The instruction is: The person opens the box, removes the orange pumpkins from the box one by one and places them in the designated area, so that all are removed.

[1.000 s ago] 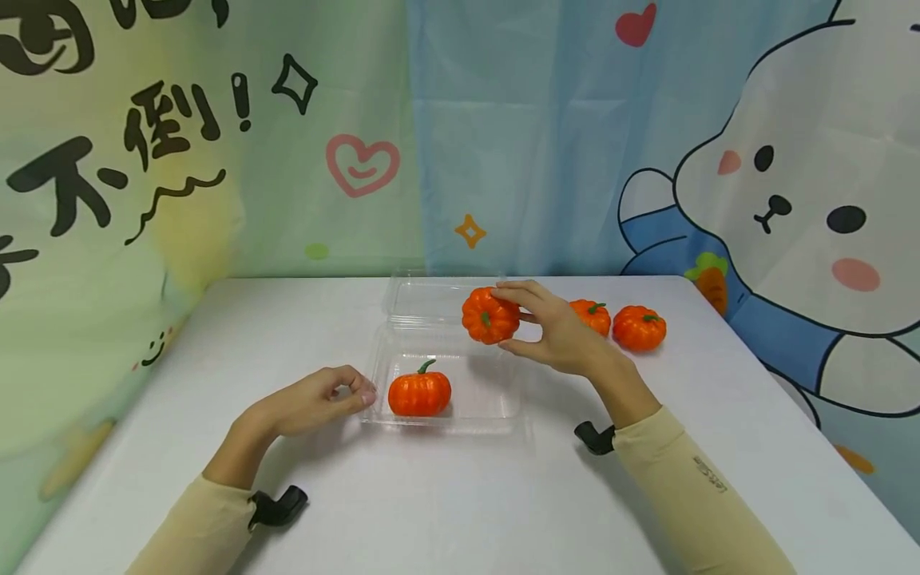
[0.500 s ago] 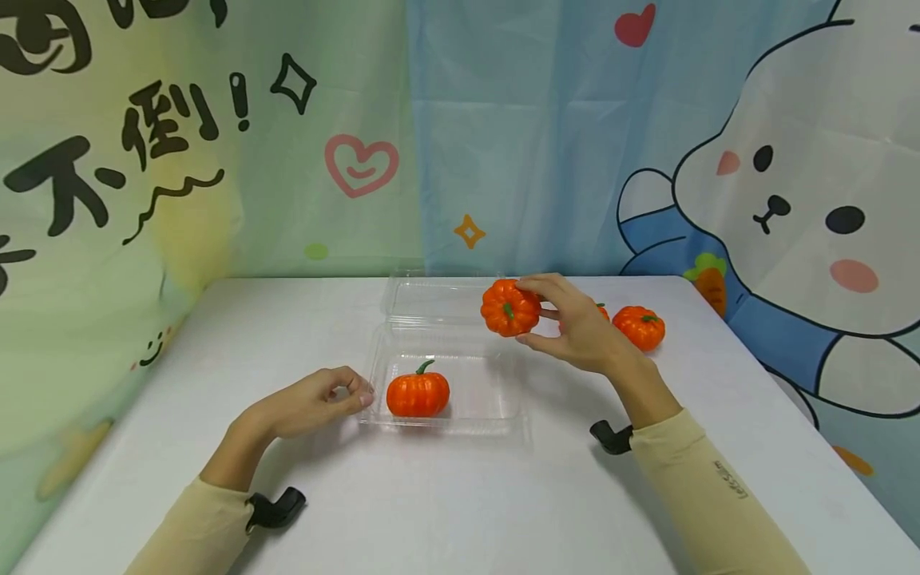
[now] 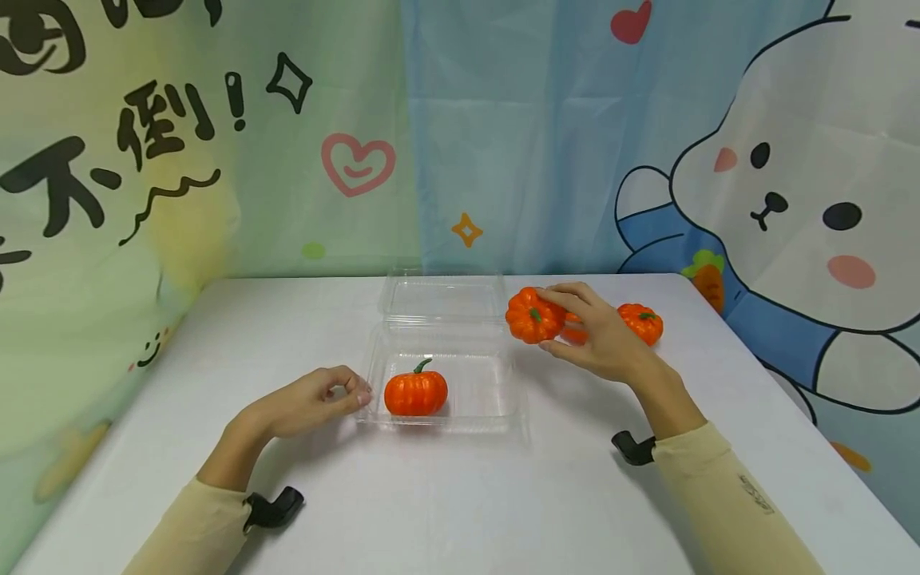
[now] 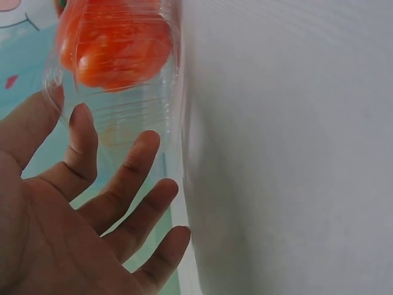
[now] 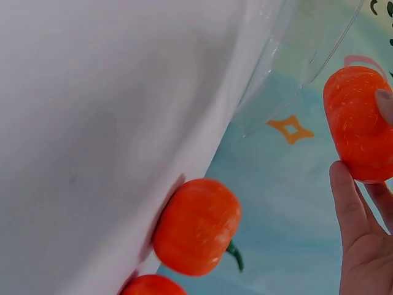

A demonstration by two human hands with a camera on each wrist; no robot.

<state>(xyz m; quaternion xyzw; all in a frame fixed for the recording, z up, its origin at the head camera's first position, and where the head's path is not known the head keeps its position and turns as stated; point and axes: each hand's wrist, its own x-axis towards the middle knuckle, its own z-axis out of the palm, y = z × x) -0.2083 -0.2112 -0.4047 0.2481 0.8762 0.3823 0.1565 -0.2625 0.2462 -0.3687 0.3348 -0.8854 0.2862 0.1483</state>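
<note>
My right hand (image 3: 600, 331) holds a small orange toy pumpkin (image 3: 535, 315) between thumb and fingers, above the table and right of the clear plastic box (image 3: 485, 391). In the right wrist view the held pumpkin (image 5: 356, 123) is partly cut off at the right edge. The hinged box lies open, its lid (image 3: 444, 297) folded back. Inside its left part a second pumpkin (image 3: 415, 393) stands upright, green stem on top. At the left rim, my left hand (image 3: 309, 402) pinches the box edge with thumb and index finger; its other fingers (image 4: 126, 178) are spread.
Two more pumpkins sit on the white table (image 3: 446, 503) at the right: one (image 5: 198, 227) largely behind my right hand in the head view, the other (image 3: 641, 323) beside it. A printed curtain (image 3: 503, 144) hangs behind the table's far edge.
My right hand has moved to the right with its pumpkin, from over the box to past its right side. My left hand has stayed at the box rim.
</note>
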